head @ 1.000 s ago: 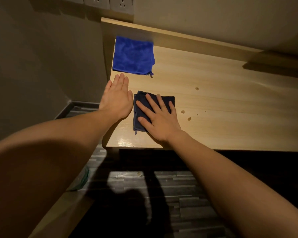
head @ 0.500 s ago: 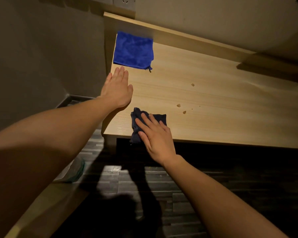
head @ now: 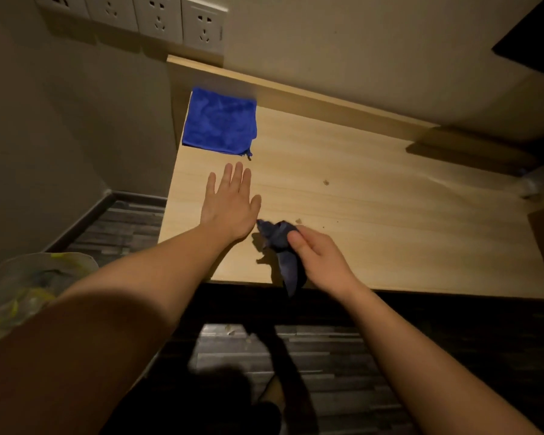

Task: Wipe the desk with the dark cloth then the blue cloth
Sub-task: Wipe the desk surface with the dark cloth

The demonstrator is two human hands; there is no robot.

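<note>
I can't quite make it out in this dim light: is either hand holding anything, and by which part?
The right hand grips the dark cloth, bunched up around its middle, one end hanging past the desk edge. The left hand lies flat, holding nothing.

no readable text, labels or numbers anywhere, wall sockets unmarked

Worktop runs out of frame at right. Right hand covers part of the dark cloth. Pale object at right edge: blurred, cropped, unidentifiable. Wall sockets cropped at top.
</note>
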